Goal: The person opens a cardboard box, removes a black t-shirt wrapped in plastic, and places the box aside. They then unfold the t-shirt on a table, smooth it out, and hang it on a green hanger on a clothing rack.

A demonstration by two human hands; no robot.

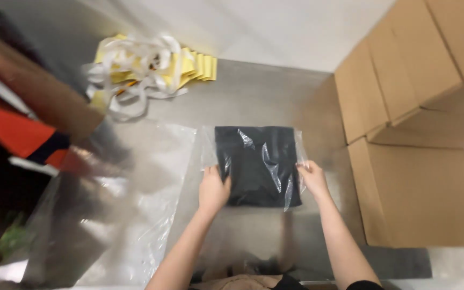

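At frame centre, the bagged cloth (257, 164) lies upright between both hands, left fingers (214, 175) and right fingers (308, 167) gripping its side edges.

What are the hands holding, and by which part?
Both hands, left and right, grip a bagged black garment by its lower side edges.

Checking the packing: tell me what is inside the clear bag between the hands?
The clear bag holds a folded black garment. Both hands cover its lower corners; anything beneath stays hidden.
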